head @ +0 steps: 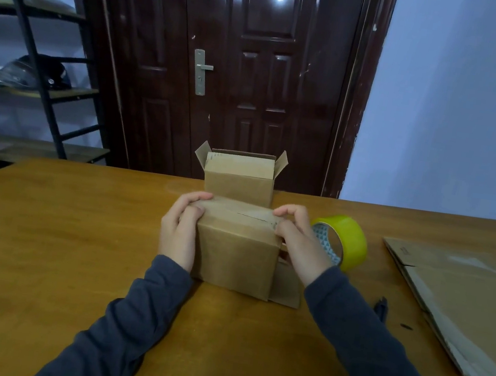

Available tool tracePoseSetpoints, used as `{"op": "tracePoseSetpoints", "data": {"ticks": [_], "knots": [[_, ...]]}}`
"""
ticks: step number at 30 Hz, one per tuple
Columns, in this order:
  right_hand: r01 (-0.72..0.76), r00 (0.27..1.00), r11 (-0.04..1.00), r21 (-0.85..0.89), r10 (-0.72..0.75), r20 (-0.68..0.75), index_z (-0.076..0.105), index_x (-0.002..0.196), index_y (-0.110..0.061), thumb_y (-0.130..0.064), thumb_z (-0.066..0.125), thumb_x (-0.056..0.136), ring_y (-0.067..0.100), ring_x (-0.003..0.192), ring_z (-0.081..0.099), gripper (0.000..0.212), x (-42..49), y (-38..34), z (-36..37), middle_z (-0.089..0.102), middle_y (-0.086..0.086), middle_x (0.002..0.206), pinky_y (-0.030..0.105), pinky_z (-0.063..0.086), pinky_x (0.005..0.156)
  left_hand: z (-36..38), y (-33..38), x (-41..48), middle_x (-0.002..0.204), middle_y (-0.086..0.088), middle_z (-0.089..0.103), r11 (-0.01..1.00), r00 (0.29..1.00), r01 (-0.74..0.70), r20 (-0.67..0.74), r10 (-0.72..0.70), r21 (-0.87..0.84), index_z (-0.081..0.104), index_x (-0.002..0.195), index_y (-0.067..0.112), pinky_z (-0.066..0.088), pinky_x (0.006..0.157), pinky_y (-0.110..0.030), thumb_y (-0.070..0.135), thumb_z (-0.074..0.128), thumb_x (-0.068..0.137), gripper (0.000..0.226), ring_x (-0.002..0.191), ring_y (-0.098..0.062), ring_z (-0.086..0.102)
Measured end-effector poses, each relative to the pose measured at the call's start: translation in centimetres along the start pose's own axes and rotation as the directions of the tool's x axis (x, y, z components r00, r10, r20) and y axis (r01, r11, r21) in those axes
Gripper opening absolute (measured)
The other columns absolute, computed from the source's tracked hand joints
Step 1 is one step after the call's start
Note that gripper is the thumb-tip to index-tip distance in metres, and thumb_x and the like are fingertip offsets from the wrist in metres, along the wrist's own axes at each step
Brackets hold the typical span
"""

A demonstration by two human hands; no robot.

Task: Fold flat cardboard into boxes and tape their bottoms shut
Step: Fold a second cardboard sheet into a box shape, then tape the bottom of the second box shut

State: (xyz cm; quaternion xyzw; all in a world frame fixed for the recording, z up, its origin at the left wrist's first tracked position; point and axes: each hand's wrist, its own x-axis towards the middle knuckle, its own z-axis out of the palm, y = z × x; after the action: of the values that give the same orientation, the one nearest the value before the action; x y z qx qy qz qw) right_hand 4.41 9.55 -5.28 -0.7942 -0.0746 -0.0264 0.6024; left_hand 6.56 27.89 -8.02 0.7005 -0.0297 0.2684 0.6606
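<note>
Sleeves, dark, two: left sleeve [132, 324] and right sleeve [377, 349] reach in from the near edge toward the middle of the table [42, 238].

Left hand [178, 232]: grips the upper left end of the near box [235, 256], fingers curled over its top edge, palm against its left side.

Right hand [299, 243]: grips the upper right end of the same box, fingers bent over the top edge, thumb at the corner.

Near box: brown cardboard, standing on the table at centre between both hands. Its upper face is closed, with a seam running across it. One loose flap [287, 285] sticks out low on the right side and rests on the table.

Far box [237, 183]: brown cardboard, just behind the near box, at the far edge of the table. Its top is open, with side flaps raised left and right.

Tape roll [349, 240]: yellow-green, standing on edge, just right of the right hand.

Small dark object [381, 307]: lying on the table, right of the right sleeve; what it is cannot be told.

Flat cardboard [463, 301]: unfolded sheets stacked on the right part of the table, well apart from the boxes.

Table: wooden, orange-brown.

Door [258, 61]: dark, panelled, glossy, beyond the table, with a metal handle [202, 71].

Shelf rack [35, 62]: black frame, far left, holding pale items and a dark rounded object.

Wall [459, 106]: pale, far right.
</note>
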Motion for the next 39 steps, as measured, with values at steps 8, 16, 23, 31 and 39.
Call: {"op": "tracePoseSetpoints", "data": {"ticks": [8, 16, 23, 31, 39], "knots": [[0.034, 0.986, 0.996, -0.087, -0.048, -0.160, 0.043, 0.109, -0.018, -0.019, 0.034, 0.100, 0.002, 0.084, 0.041, 0.013, 0.0, -0.2, -0.5, 0.045, -0.008, 0.093, 0.022, 0.035, 0.066, 0.5, -0.2, -0.7, 0.111, 0.008, 0.054, 0.992, 0.969, 0.121, 0.221, -0.110, -0.033, 0.059, 0.107, 0.026, 0.039, 0.075, -0.030, 0.038, 0.049, 0.081, 0.030, 0.100, -0.013, 0.050], [-0.237, 0.732, 0.845, -0.479, -0.169, -0.660, 0.042, 0.131, -0.013, -0.032, 0.067, 0.083, 0.025, 0.117, 0.046, 0.057, 1.6, 1.7, -5.7, 0.047, 0.008, 0.130, 0.037, 0.043, 0.095, 0.8, -0.1, -0.9, 0.110, 0.006, 0.053, 0.994, 0.969, 0.112, 0.220, -0.109, -0.001, 0.057, 0.108, 0.024, 0.040, 0.074, -0.030, 0.042, 0.050, 0.080, 0.034, 0.100, -0.014, 0.051], [-0.570, 0.733, 0.595, -0.567, 0.056, -0.678, 0.050, 0.124, -0.009, -0.041, 0.064, 0.085, 0.032, 0.110, 0.047, 0.053, 2.5, 5.3, -9.4, 0.059, 0.014, 0.116, 0.040, 0.041, 0.093, 0.9, 0.0, -0.9, 0.110, 0.007, 0.053, 0.994, 0.974, 0.103, 0.206, -0.095, -0.029, 0.057, 0.107, 0.024, 0.038, 0.073, -0.029, 0.040, 0.050, 0.079, 0.033, 0.099, -0.011, 0.049], [-0.596, 0.791, 0.414, -0.688, 0.156, -0.592, 0.063, 0.120, -0.022, -0.052, 0.060, 0.085, 0.029, 0.115, 0.043, 0.047, 3.0, 7.3, -10.5, 0.060, 0.007, 0.119, 0.036, 0.041, 0.092, 1.1, 0.1, -0.8, 0.111, 0.009, 0.050, 0.992, 0.972, 0.125, 0.202, -0.116, -0.029, 0.056, 0.107, 0.025, 0.038, 0.072, -0.030, 0.042, 0.049, 0.078, 0.034, 0.099, -0.012, 0.048], [-0.009, 0.879, 0.991, 0.137, 0.074, -0.471, 0.062, 0.098, -0.018, -0.031, 0.056, 0.093, 0.028, 0.095, 0.058, 0.015, 2.1, 3.8, -11.0, 0.064, 0.004, 0.097, 0.038, 0.049, 0.082, 1.1, 0.4, -1.1, 0.110, 0.007, 0.052, 0.994, 0.974, 0.103, 0.207, -0.094, -0.030, 0.057, 0.107, 0.023, 0.037, 0.071, -0.029, 0.042, 0.049, 0.078, 0.035, 0.099, -0.012, 0.049]]}}
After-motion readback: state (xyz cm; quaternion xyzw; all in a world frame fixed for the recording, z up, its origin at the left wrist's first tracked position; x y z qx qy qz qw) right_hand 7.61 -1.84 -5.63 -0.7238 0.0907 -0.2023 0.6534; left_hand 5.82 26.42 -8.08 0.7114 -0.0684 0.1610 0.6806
